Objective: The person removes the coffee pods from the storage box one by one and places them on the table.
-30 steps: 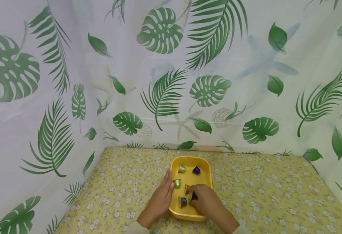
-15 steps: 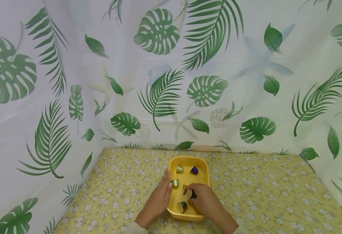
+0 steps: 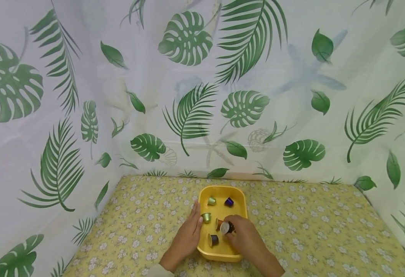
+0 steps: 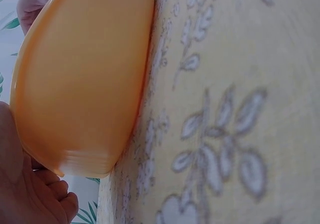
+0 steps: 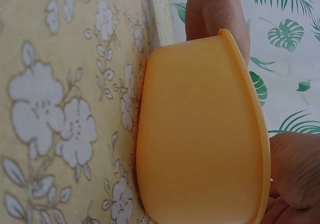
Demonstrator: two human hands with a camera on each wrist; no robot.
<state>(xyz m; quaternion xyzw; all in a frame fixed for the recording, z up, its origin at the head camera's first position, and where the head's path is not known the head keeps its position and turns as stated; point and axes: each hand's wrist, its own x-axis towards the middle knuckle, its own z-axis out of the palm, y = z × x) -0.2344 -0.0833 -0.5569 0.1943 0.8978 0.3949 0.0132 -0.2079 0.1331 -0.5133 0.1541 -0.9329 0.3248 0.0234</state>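
My right hand (image 3: 244,232) reaches over the right side of a yellow plastic tub (image 3: 202,252) and pinches a black coffee capsule (image 3: 225,227), its pale lid facing up and left. Close beside it lies an orange-brown coffee capsule (image 3: 218,224), partly hidden by the hand. Another black capsule (image 3: 213,240) lies on its side nearer the front. My left hand (image 3: 185,234) rests along the tub's left outer wall, fingers straight, thumb at the rim. In the right wrist view, the tub's wall (image 5: 200,124) hides the capsules and the right fingertips.
Farther back in the tub are a light green capsule (image 3: 211,201), a blue capsule (image 3: 228,202) and a green capsule (image 3: 206,218) by the left wall. A yellow floral cloth (image 3: 313,223) covers the table. White leaf-print sheets (image 3: 202,115) hang behind and at both sides.
The pinched black capsule has turned, so its lid now faces more upward. The front black capsule has rolled and shifted slightly left. My left hand stays against the tub.
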